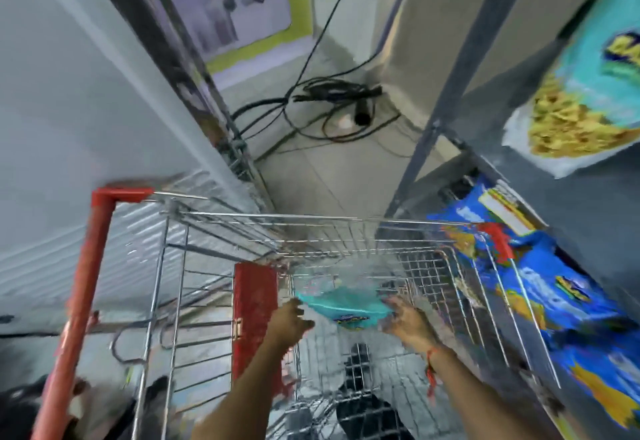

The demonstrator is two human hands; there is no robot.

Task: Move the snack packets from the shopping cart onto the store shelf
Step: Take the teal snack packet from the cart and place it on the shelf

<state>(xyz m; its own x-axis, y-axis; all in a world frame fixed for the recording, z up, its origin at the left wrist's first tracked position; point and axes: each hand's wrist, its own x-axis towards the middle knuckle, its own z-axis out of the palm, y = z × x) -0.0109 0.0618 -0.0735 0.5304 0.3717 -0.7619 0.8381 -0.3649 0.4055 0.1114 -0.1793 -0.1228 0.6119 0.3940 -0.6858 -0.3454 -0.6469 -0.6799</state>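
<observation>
Teal snack packet (341, 302) is inside the wire shopping cart (433, 266), between both hands. Left hand (289, 318) and right hand (408, 320) touch its ends; blur hides if the grip is closed. Store shelf (554, 218) is just beside the cart's right rim.

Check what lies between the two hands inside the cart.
In the head view, a teal snack packet spans the gap between the left hand and right hand, over the cart. Blur hides whether either hand grips it.
</observation>
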